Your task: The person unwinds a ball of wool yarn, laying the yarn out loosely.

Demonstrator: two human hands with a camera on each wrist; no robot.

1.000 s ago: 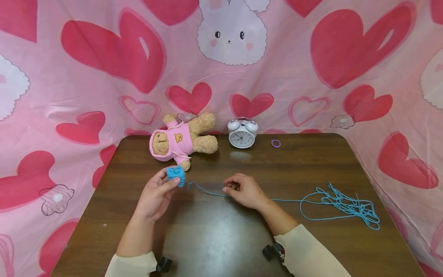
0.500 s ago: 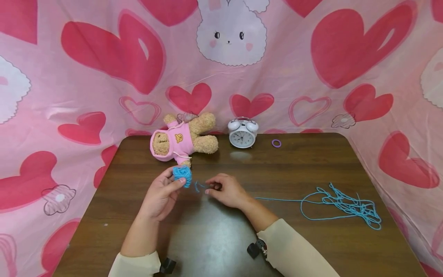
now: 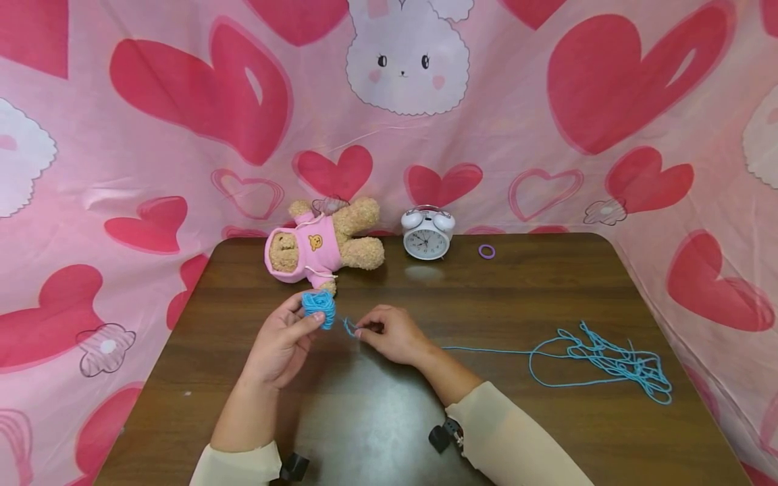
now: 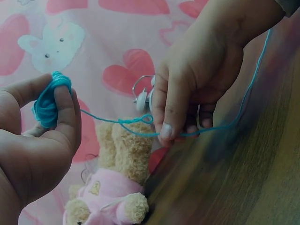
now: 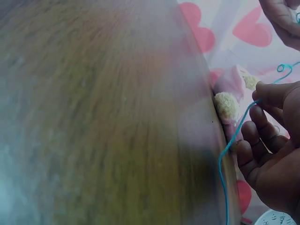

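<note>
Heart-printed pink cloth (image 3: 385, 142) backs the dark wooden desk (image 3: 389, 418). Left of the frame's centre, the left hand (image 3: 282, 341) has its grip clamped on a wound blue yarn bundle (image 3: 319, 309), below the plush bear (image 3: 320, 244). Near centre, the right hand's (image 3: 392, 335) grip pinches the blue strand (image 3: 486, 349), which runs to a loose tangle (image 3: 632, 364) at lower right.

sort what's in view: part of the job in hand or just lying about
In use, it seems:
wound blue yarn bundle, held by the left hand
thin blue yarn strand, pinched by the right hand
loose blue yarn tangle

Just lying about:
tan plush bear in a pink hoodie
white round alarm clock
purple ring
</note>
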